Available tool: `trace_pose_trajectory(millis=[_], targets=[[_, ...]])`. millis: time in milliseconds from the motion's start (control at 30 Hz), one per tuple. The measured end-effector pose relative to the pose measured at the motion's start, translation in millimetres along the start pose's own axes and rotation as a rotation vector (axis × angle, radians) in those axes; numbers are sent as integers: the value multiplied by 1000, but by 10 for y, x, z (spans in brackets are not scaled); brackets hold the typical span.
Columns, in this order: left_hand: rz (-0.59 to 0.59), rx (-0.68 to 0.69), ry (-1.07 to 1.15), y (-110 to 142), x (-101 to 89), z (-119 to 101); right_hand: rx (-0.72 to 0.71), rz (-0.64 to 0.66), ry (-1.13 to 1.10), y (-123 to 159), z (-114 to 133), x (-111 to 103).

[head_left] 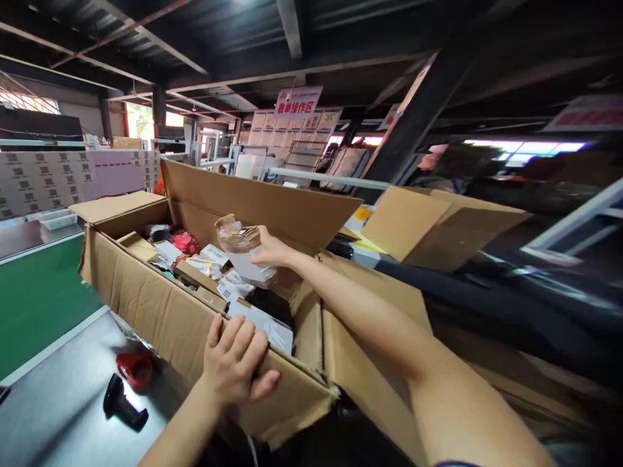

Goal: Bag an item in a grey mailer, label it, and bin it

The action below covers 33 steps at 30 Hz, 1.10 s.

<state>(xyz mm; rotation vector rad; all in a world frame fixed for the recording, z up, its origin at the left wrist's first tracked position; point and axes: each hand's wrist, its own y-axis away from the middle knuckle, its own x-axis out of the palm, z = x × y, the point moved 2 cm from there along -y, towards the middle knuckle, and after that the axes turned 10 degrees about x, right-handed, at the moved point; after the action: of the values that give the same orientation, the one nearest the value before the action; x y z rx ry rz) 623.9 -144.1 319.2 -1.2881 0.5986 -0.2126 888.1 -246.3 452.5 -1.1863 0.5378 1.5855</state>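
Note:
A large open cardboard box (146,298) sits tilted in front of me, filled with several small parcels, boxes and plastic bags. My left hand (236,360) grips the box's near rim, fingers curled over the edge. My right hand (270,250) reaches into the box and holds a clear plastic packet (238,237) with a brown item inside, lifted above the other parcels. White mailers (263,324) and a red packet (185,241) lie below it.
A red tape dispenser (135,370) and a black handheld scanner (121,405) lie on the grey table at lower left. A green conveyor belt (34,305) runs at far left. Another open cardboard box (433,224) stands at right. A person sits beyond it.

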Motion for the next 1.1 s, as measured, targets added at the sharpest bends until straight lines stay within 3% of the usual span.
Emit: trace_pose_trajectory(millis=[100, 167, 267, 367, 500, 667, 767, 900, 1000, 1100], targets=[[-7, -133, 243, 44, -220, 8, -307, -165, 89, 652, 416, -243], [-76, -354, 508, 110, -504, 52, -564, -348, 153, 1178, 719, -310], [-253, -706, 866, 186, -1144, 101, -930, -559, 138, 1934, 1158, -280], [-292, -899, 952, 186, -1917, 20, -1104, -628, 62, 2516, 1570, -104], [-340, -1214, 757, 329, -2862, -281, -1220, -526, -134, 3049, 2077, 397], [-708, -1301, 791, 817, -3740, -848, -1135, -163, -626, 3562, 2595, 1347], [-784, -1361, 768, 1136, -4099, -1144, -1181, -81, -757, 3904, 2838, 1897], [-848, -1529, 660, 1483, -4421, -1362, -1332, -204, -753, 4281, 3011, 2422], [-947, -1680, 459, 1670, -4540, -1436, -1322, -238, -791, 4417, 3017, 2677], [-1025, -1695, 330, 1775, -4550, -1471, -1253, -138, -880, 4489, 2963, 2856]])
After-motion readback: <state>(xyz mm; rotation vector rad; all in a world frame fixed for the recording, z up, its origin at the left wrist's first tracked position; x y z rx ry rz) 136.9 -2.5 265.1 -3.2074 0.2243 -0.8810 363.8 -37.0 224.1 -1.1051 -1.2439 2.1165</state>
